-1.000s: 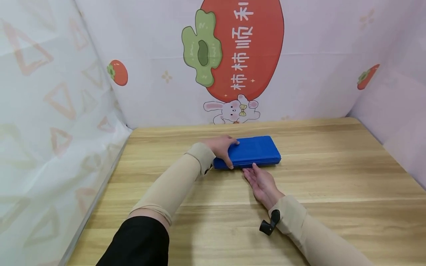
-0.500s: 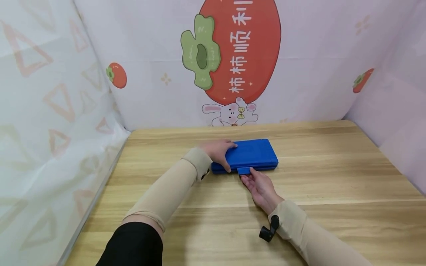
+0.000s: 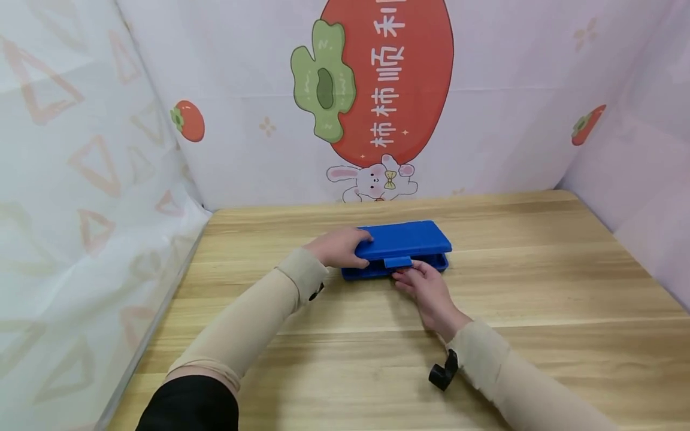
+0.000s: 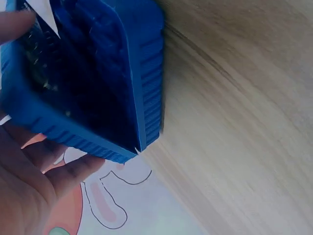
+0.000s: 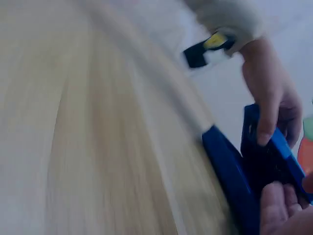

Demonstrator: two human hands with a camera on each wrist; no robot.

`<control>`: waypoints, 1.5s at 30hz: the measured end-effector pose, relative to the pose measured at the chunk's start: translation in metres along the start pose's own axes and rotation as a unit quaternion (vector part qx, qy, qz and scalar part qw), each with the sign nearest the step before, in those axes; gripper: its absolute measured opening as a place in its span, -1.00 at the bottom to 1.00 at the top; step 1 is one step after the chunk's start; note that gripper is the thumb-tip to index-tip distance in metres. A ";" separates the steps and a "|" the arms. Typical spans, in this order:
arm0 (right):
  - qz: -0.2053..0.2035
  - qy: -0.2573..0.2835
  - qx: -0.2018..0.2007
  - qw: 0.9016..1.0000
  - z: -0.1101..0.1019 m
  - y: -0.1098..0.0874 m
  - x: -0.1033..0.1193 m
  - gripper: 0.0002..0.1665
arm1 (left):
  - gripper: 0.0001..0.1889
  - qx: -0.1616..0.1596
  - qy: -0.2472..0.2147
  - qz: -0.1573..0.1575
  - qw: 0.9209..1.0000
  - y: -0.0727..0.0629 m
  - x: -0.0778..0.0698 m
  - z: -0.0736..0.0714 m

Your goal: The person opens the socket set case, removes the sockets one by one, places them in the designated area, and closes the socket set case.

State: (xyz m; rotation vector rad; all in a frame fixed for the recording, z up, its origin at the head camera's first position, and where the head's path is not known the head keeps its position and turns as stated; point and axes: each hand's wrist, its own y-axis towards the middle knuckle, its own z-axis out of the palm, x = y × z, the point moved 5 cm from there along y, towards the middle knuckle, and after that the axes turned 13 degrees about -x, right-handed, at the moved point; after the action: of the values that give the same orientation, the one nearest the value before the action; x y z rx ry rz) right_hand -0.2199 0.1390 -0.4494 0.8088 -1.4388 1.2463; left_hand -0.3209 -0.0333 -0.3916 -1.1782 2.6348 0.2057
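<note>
Taking twelve o'clock as straight away from the person, what I see closest is the right sleeve (image 3: 517, 371), with a small black device (image 3: 444, 372) at its wrist, reaching up toward eleven over the bare wood of the desk (image 3: 345, 371). It leads to the right hand (image 3: 431, 293), fingers bent into the gap at the front of a blue case (image 3: 369, 271) and, as far as the blurred right wrist view lets me judge, thumb outside, so the hand pinches the lid (image 3: 404, 236) just beside its latch tab (image 3: 398, 262). From that hand the case lies toward eleven, touching it, near the middle of the long front side. The long axis runs almost from nine to three, the three o'clock end a shade farther off. The lid stands partly raised, its mouth facing six; I would judge the hinge to be along the twelve o'clock side. A little farther away, the left hand (image 3: 339, 246) grips the nine o'clock end, thumb at the lid's front lip and fingers over it, with the case's bulk toward three. Neither hand is the nearer: both are on the lid. Beyond the desk's far edge hangs a printed backdrop (image 3: 259, 161).
</note>
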 end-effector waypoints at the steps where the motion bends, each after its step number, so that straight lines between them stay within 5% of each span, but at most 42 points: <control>1: -0.048 -0.072 0.005 0.996 -0.004 0.001 0.003 -0.51 | -0.39 -0.002 -0.005 0.000 1.000 0.000 0.001 -0.001; 3: -0.144 -0.216 0.008 0.966 -0.011 0.003 0.011 -0.45 | -0.41 -0.004 -0.015 -0.001 1.000 -0.001 0.002 -0.003; 5: -0.223 -0.341 0.004 0.913 -0.018 0.009 0.018 -0.41 | -0.42 -0.002 -0.019 -0.002 1.000 -0.001 0.002 -0.004; 9: -0.309 -0.469 0.003 0.828 -0.030 0.023 0.024 -0.35 | -0.43 -0.005 -0.030 0.003 1.000 0.000 0.002 -0.006; 11: -0.332 -0.505 0.004 0.797 -0.034 0.029 0.022 -0.26 | -0.44 -0.011 -0.046 -0.002 0.999 0.001 0.004 -0.007; 14: -0.348 -0.538 0.011 0.768 -0.036 0.035 0.020 -0.13 | -0.45 -0.020 -0.075 -0.010 0.997 0.003 0.008 -0.008; 17: -0.345 -0.561 0.017 0.752 -0.034 0.040 0.019 -0.01 | -0.45 -0.035 -0.098 -0.022 0.994 0.004 0.012 -0.010; 23: -0.327 -0.592 0.015 0.736 -0.030 0.047 0.024 0.07 | -0.48 -0.065 -0.158 -0.057 0.984 0.004 0.020 -0.016; 29: -0.336 -0.625 0.018 0.705 -0.027 0.052 0.029 0.07 | -0.50 -0.086 -0.193 -0.072 0.975 0.006 0.026 -0.018; 36: -0.296 -0.648 0.042 0.701 -0.032 0.055 0.034 0.15 | -0.48 -0.110 -0.237 -0.103 0.960 0.011 0.031 -0.017; 40: -0.272 -0.645 0.056 0.712 -0.034 0.056 0.035 0.19 | -0.53 -0.162 -0.301 -0.145 0.929 0.011 0.037 -0.020; 45: -0.252 -0.647 0.071 0.716 -0.034 0.058 0.037 0.24 | -0.66 -0.240 -0.399 -0.211 0.860 0.009 0.051 -0.020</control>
State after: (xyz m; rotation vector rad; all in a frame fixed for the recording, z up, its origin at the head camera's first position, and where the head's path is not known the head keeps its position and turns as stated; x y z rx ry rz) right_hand -0.2742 0.1897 -0.4321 2.2731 -1.8984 0.2002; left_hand -0.3637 -0.0677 -0.3868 -1.3756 1.5929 1.0507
